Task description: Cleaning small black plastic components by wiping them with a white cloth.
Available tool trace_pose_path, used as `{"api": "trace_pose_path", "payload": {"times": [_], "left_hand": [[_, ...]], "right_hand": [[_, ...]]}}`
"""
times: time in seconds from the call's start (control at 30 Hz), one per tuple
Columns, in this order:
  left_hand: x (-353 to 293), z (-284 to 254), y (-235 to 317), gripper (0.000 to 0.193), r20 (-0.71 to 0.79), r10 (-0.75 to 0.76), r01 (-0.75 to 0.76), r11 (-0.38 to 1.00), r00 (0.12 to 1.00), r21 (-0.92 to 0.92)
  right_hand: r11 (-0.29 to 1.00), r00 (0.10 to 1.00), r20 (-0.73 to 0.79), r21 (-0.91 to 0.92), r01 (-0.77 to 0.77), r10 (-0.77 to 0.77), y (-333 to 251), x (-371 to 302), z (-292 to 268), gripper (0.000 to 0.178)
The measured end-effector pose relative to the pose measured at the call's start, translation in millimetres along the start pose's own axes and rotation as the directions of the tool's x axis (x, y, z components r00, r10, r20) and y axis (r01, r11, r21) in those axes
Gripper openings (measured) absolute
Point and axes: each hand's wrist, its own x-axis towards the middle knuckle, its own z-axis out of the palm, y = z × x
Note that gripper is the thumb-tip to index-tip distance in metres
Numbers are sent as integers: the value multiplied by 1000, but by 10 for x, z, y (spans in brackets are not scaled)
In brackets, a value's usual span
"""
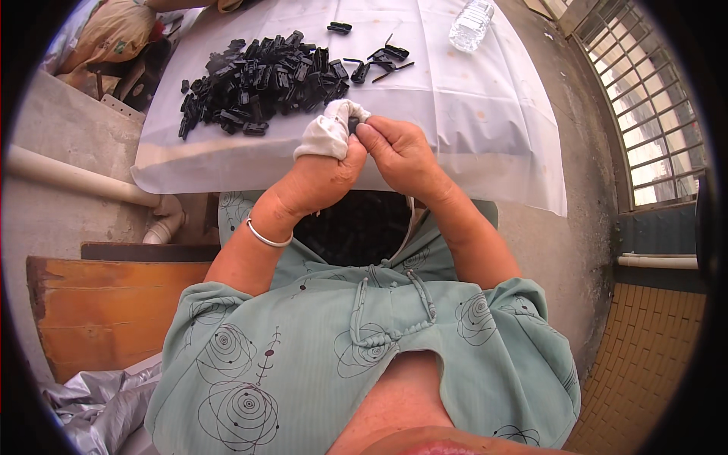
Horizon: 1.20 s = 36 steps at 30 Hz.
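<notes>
Just over the near edge of the table my two hands meet around a small black plastic part (353, 124). White cloth, like a loose glove (322, 137), covers the fingers of my left hand (334, 168), which are closed around the part. The thumb and forefinger of my right hand (402, 157) pinch it from the other side. Most of the part is hidden by fingers and cloth. Beyond my left hand lies a large heap of similar black parts (262, 80). Several loose black parts (388, 54) and thin bent black rods (397, 70) lie to its right.
A white sheet (485, 140) covers the table. One black part (340, 28) lies apart at the back, and a clear plastic bottle (471, 26) rests at the far right. Below my hands, a round container (410, 216) of dark pieces sits at my lap. A pipe (83, 178) runs on the left.
</notes>
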Motion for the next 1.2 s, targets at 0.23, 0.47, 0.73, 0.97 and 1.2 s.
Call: {"api": "trace_pose_path", "payload": {"times": [0.23, 0.47, 0.73, 0.97, 1.2], "left_hand": [[58, 51, 17, 20, -33, -39, 32, 981, 999, -189], [43, 61, -81, 21, -94, 69, -68, 998, 993, 8], [311, -433, -346, 49, -155, 152, 17, 659, 976, 752], [166, -214, -425, 29, -190, 283, -182, 888, 940, 422], [316, -212, -61, 27, 125, 470, -482, 802, 874, 352]], "right_hand": [[993, 986, -145, 68, 96, -86, -26, 15, 14, 20], [992, 970, -206, -17, 129, -130, 80, 87, 108, 21], [706, 966, -221, -705, -63, -135, 440, 794, -453, 17], [588, 993, -106, -807, -59, -46, 535, 874, -488, 17], [897, 989, 139, -431, 100, -44, 109, 340, -580, 8]]}}
